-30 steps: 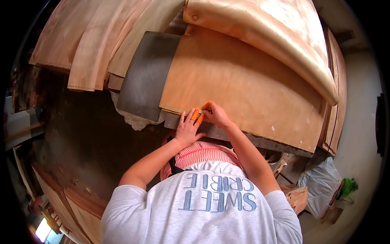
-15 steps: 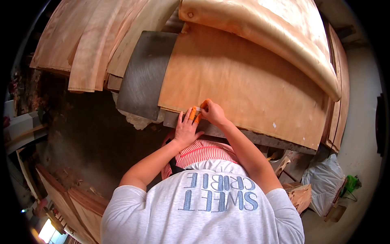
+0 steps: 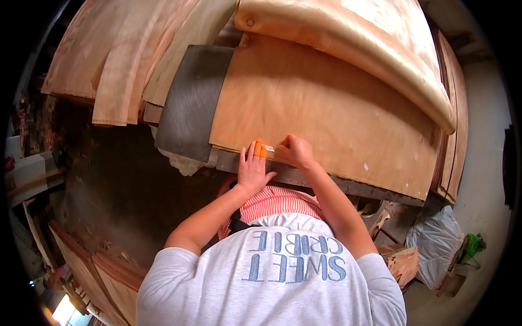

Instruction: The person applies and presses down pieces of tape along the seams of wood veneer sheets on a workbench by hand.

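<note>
A broad sheet of wood veneer (image 3: 326, 108) lies in front of me, its near edge running past both hands. My left hand (image 3: 253, 169) rests at that edge with fingers stretched out, and orange coverings wrap some fingertips. Right beside those fingertips a small white piece, perhaps tape (image 3: 269, 148), lies on the veneer. My right hand (image 3: 297, 152) is just to the right of it, fingers curled together over the edge, an orange covering on a finger. Whatever it may hold is hidden. Another small white piece (image 3: 366, 167) sticks to the sheet farther right.
A rolled-back veneer sheet (image 3: 348, 49) curves across the far side. A dark grey plate (image 3: 190, 103) lies left of the sheet, with stacked veneers (image 3: 119, 60) beyond. A grey ledge (image 3: 359, 188) runs below the near edge. A whitish plastic bag (image 3: 435, 244) sits at right.
My right hand has moved to the right, away from the left fingertips, leaving the white piece uncovered on the veneer. My left hand stays at the edge.
</note>
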### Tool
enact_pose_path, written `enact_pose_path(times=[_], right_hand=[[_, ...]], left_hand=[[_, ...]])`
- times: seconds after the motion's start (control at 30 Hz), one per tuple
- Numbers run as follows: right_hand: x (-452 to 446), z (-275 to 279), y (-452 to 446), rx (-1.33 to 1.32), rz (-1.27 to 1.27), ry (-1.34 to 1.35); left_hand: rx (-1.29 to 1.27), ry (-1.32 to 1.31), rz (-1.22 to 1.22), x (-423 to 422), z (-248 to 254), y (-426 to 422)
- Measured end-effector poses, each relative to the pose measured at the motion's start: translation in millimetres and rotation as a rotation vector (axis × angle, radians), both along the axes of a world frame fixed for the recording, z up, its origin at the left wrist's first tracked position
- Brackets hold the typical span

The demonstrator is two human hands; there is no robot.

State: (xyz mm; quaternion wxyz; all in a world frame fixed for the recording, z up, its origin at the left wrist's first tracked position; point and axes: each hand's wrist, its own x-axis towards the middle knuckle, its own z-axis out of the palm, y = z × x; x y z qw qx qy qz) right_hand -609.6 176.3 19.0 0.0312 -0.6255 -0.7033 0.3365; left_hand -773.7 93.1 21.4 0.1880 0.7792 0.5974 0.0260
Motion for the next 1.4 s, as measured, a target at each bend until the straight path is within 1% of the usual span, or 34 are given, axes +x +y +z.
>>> enact_pose_path(times=[0.07,0.17,0.2,0.27,0.3,0.4,0.43,0.5,0.53,0.57,0.63,0.7,0.73,0.8,0.87,0.9,0.93,1.0,1.03,1.13,1.17,1.27,1.37,1.4], right_hand=[[33.1,-18.9,-2.8,0.042,-0.095,0.104],[84.8,-35.2,-12.0,-0.166,-0.46,0.532],[97.0,-27.0,-14.9,-0.146,-0.524,0.542],[121.3,-22.1,-22.1,-0.106,-0.65,0.579],[132.1,-20.6,-27.9,-0.087,-0.674,0.61],[156.0,-27.1,-38.8,0.038,-0.715,0.699],[160.4,-34.0,-43.2,0.054,-0.73,0.678],[160.3,-29.5,-50.3,0.033,-0.775,0.711],[159.8,-26.0,-53.2,0.009,-0.784,0.705],[154.8,-16.8,-54.9,-0.005,-0.799,0.727],[152.3,-14.7,-60.4,-0.028,-0.785,0.76],[151.2,-15.9,-67.9,-0.035,-0.799,0.744],[151.6,-14.1,-70.9,-0.05,-0.789,0.745],[151.2,-10.8,-78.9,-0.044,-0.791,0.728],[154.0,-7.6,-85.5,-0.008,-0.761,0.675],[152.9,0.3,-87.6,-0.014,-0.784,0.64],[151.3,5.5,-90.3,-0.031,-0.805,0.607],[150.6,-1.6,-97.5,-0.055,-0.858,0.659],[148.7,-4.4,-101.2,-0.074,-0.889,0.685],[144.2,-0.9,-98.6,-0.15,-0.815,0.605],[145.2,-9.8,-96.2,-0.152,-0.801,0.637],[138.0,1.9,-74.5,-0.162,-0.751,0.669],[132.7,10.0,-58.0,-0.16,-0.701,0.68],[133.0,8.1,-56.8,-0.16,-0.686,0.677]], left_hand=[[0.034,-0.046,0.008,1.5,-1.9,1.1],[0.03,-0.105,-0.039,0.1,1.8,3.9],[0.022,-0.12,-0.064,-3.3,5.8,6.2],[-0.095,-0.151,-0.127,-13.6,20.4,15.6],[-0.151,-0.163,-0.163,-18.8,27.8,21.8],[-0.345,-0.52,0.053,-36.0,47.8,61.8],[-0.169,-0.473,0.054,-40.7,53.3,79.3],[0.059,-0.466,0.083,-42.1,69.1,131.4],[0.163,-0.468,0.102,-40.2,78.3,157.0],[0.189,-0.488,0.094,-34.9,95.7,183.8],[0.513,-0.264,0.029,-21.7,101.2,246.8],[0.539,-0.067,0.032,-3.1,104.6,308.6],[0.405,0.088,0.057,8.1,110.5,337.2],[0.417,0.169,0.051,19.5,118.6,376.4],[0.348,0.281,0.003,24.4,107.1,406.1],[0.302,0.346,-0.013,24.0,98.0,416.4],[0.335,0.33,-0.021,23.8,87.6,422.2],[0.387,0.314,-0.038,20.4,70.6,421.4],[0.461,0.253,-0.04,17.2,68.8,411.8],[0.773,0.218,-0.068,4.9,40.3,392.7],[0.786,0.148,-0.072,2.1,33.1,381.9],[0.785,0.2,-0.09,-3.8,26.3,342.1],[0.556,0.309,-0.151,-9.8,48.9,293.3],[0.523,0.327,-0.179,-12.6,48.2,281.5]])
